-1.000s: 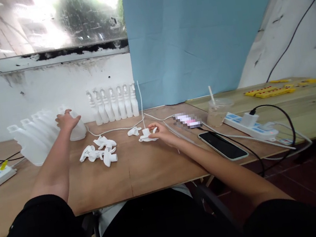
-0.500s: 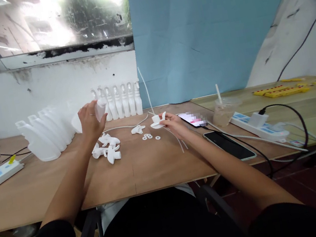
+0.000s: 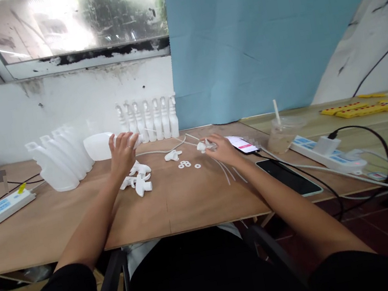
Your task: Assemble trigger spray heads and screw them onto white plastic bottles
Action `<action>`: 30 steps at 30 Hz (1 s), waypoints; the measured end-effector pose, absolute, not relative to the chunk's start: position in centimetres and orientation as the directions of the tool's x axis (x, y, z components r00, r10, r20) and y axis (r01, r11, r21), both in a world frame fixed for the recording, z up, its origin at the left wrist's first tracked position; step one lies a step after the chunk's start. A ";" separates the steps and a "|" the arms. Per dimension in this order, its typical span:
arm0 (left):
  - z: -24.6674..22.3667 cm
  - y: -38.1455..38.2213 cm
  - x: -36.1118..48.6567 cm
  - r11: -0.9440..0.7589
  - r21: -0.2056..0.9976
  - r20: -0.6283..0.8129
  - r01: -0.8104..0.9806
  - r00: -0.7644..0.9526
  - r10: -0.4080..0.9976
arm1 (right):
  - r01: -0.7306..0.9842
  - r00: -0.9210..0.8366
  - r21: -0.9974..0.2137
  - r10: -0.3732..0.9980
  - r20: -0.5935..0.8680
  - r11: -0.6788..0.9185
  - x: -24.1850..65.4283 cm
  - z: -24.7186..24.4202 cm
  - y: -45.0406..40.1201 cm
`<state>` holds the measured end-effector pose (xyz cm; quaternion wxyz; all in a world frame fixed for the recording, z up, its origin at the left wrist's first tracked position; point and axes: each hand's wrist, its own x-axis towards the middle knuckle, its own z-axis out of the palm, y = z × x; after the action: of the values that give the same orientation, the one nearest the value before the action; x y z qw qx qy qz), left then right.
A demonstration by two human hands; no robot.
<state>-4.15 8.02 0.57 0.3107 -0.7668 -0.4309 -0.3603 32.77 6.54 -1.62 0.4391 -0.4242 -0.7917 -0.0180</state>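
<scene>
My left hand is wrapped round a white plastic bottle, which lies on its side in the air with its neck toward the right. To the right, my right hand grips a white trigger spray head. A thin white tube runs leftward from near that spray head; its far end is hard to make out. Several loose spray heads lie in a pile below my left hand, and one more spray head lies between the hands. Small white washers are close by.
Capped spray bottles stand in a row by the wall, open bottles at the left. Two phones, a drink cup and power strips with cables lie right and left. Loose tubes rest near my right hand.
My left hand has turned the bottle so its neck points right. My right hand has tipped the spray head over; its tube, upright before, now points left.
</scene>
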 end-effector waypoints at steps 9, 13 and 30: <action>0.5 8.0 -4.2 -0.434 -0.108 0.834 0.894 0.319 0.450 | 0.700 -0.287 -0.365 0.709 0.644 0.614 32.6 -1.7 6.1; 0.3 8.2 -4.2 -0.422 -0.124 0.833 0.898 0.325 0.448 | 0.696 -0.298 -0.365 0.712 0.636 0.618 32.6 -1.6 6.0; 3.7 2.9 4.7 -0.676 -0.268 0.809 0.686 0.541 0.228 | 0.019 0.004 -0.688 0.688 0.725 0.725 27.2 5.5 2.7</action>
<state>4.69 2.93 3.72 0.2926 -0.8277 -0.2760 -0.3913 27.25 2.74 5.52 0.6555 -0.2689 -0.6580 0.2552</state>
